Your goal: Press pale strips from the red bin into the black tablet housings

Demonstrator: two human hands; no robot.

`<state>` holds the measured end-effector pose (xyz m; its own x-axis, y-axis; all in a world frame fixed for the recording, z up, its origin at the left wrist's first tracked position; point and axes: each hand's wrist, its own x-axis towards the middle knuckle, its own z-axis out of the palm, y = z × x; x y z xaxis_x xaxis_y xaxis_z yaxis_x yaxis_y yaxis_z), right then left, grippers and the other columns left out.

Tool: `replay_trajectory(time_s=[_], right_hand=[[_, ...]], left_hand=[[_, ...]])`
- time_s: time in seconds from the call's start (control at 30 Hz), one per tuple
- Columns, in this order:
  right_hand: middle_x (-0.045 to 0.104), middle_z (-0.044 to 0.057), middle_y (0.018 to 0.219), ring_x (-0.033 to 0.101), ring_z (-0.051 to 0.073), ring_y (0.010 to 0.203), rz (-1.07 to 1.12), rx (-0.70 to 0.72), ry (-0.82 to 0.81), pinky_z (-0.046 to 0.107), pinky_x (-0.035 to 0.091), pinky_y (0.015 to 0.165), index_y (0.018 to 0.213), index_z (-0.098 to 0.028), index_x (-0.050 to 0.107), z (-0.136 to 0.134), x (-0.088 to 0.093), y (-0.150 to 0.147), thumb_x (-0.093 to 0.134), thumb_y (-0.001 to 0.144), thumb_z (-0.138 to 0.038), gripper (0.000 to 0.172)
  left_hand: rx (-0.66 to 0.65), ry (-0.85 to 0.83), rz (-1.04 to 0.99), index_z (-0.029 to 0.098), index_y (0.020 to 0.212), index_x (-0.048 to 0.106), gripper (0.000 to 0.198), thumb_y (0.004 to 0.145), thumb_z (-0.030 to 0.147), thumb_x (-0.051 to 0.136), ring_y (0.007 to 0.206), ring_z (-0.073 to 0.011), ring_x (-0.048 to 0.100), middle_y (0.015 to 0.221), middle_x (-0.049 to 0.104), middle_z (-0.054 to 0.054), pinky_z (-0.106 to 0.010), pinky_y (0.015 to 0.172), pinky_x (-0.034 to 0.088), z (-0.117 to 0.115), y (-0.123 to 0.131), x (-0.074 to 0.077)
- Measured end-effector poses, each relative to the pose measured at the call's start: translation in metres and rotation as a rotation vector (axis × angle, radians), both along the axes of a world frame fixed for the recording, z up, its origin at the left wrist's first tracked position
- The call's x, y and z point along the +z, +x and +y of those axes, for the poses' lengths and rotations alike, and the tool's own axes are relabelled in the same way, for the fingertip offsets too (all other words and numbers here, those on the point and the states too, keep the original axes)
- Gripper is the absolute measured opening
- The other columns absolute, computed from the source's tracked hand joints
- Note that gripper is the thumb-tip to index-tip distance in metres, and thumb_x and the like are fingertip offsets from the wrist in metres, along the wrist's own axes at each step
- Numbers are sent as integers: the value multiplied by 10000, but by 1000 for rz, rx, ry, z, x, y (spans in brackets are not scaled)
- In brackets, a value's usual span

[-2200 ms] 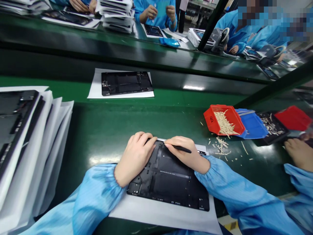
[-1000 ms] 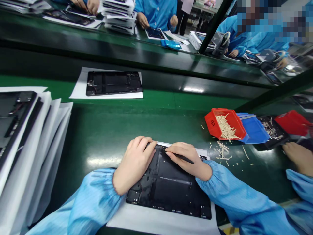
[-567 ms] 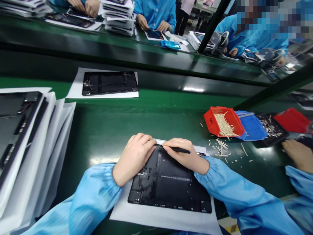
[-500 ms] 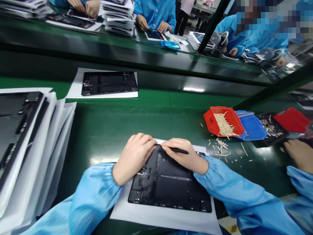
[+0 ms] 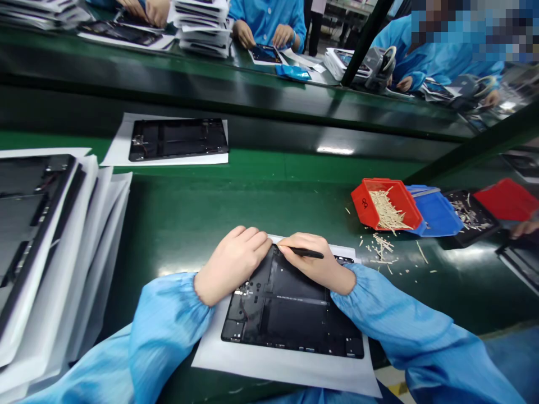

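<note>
Far to my left, a tall stack of black tablet cases [image 5: 29, 224] sits on the tabletop [image 5: 168, 224], with white paper sheets fanning out between them. Ahead of me, farther across the green surface, another black case [image 5: 177, 140] lies on its own paper sheet [image 5: 115, 160].

My left hand [image 5: 231, 266] rests on the upper left corner of the black case [image 5: 290, 320] in front of me, its fingers [image 5: 252, 238] pressed together and pinching nothing. That case lies flat on a white sheet [image 5: 286, 367], between my forearms in their blue sleeves. My right hand [image 5: 314, 264] sits along the case's top edge, just beside my left hand, its fingers [image 5: 303, 244] pinching a thin black pick [image 5: 305, 253] that lies level over that edge.

To my right stands a red bin [image 5: 385, 205] full of pale slivers [image 5: 385, 212], and more loose slivers [image 5: 379, 249] are scattered on the tabletop just below it. Next come a blue tray [image 5: 438, 213], a black tray [image 5: 471, 216] holding more slivers, and a second red bin [image 5: 507, 199]. At the far right edge, a co-worker's hand [image 5: 524, 228] is near that bin.
</note>
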<state>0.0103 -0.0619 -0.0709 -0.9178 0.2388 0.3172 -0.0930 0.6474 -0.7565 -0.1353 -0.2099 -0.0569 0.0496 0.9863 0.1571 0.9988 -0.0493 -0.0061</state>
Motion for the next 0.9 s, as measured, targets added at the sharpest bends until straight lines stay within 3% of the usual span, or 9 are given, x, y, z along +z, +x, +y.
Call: replay_trajectory(time_s=[0.9], right_hand=[[691, 32, 863, 628, 149, 784, 22, 34, -12, 290, 491, 757, 928, -193, 677, 0, -3, 2, 569, 895, -192, 113]], left_hand=[[52, -8, -66, 157, 1051, 584, 209, 943, 206, 412, 883, -192, 518, 929, 597, -42, -350, 753, 398, 1, 0, -3]])
